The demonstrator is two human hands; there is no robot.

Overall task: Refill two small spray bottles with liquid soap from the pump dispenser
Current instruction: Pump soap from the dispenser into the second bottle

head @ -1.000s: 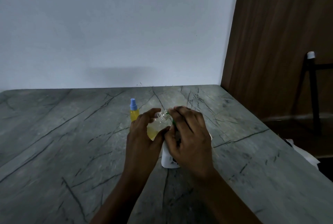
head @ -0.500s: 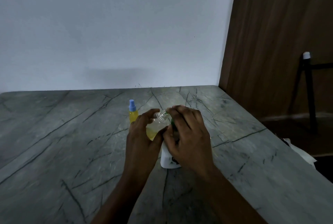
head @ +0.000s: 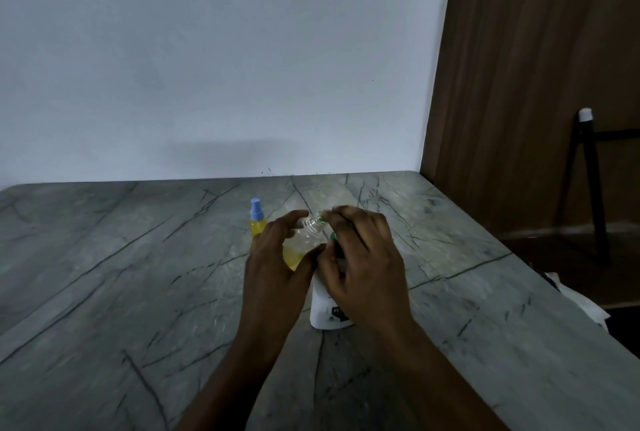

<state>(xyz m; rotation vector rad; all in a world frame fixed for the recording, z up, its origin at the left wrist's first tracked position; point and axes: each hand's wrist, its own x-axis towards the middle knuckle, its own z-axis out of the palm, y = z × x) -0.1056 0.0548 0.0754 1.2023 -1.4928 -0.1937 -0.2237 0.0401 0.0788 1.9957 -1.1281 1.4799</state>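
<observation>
While the pump dispenser point(head: 330, 318) stands mid surface point(head: 138, 292), right hand point(head: 363, 257) curls over its top | left hand point(head: 273, 268) wraps 1 open spray bottle point(head: 304, 242), neck tilted toward that top; judged light, thin-walled, slippery: hold mid-body | capped bottle point(head: 258, 221) stands beyond, toward the back edge.

Spray bottle point(head: 258, 222) left of dispenser point(head: 325, 313)

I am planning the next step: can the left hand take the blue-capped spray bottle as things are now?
Probably not yet. The left hand holds the open clear bottle; the blue-capped spray bottle stands just beyond it, nothing between.
</observation>
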